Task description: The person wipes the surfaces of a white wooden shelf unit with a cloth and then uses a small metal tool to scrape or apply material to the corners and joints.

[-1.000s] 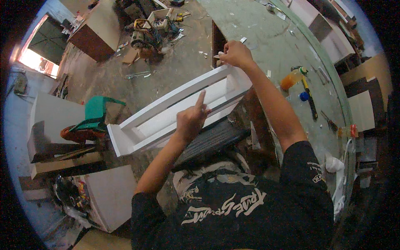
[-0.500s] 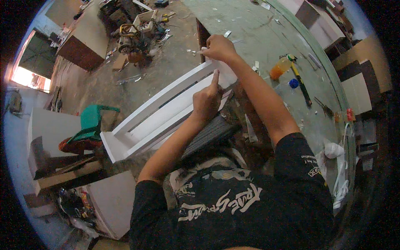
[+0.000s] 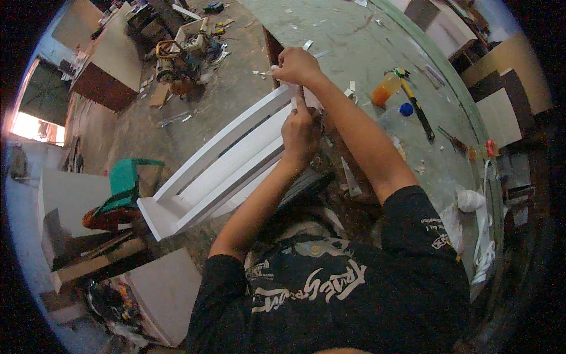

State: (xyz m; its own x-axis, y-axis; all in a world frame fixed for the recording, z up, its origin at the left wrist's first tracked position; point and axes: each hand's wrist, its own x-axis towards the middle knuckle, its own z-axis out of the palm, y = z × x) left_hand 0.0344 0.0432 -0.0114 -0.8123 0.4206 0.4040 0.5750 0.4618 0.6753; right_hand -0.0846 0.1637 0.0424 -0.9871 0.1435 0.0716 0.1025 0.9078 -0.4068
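A white slatted wooden rack [image 3: 221, 144] with a solid end board slants from lower left up to the table's edge in front of me. My left hand [image 3: 300, 133] is at its upper end, the index finger stretched along the end and the other fingers curled against the rack. Just beyond it, my right hand [image 3: 298, 66] is closed in a pinch over the same end. A small pale bit shows at the right fingertips, too small to name. Both hands and the right forearm hide part of that end.
On the green worktable [image 3: 354, 41] to my right are a bottle of orange liquid [image 3: 386, 88], a yellow-and-black handled tool [image 3: 417, 109], a blue cap [image 3: 406, 110] and scraps. A green plastic chair [image 3: 125, 180] stands left. Farther off, a machine [image 3: 174, 71] sits on the floor.
My left hand has slid up along the rack toward its far end, nearer the right hand. The right hand stays at that end. The whole view has shifted slightly.
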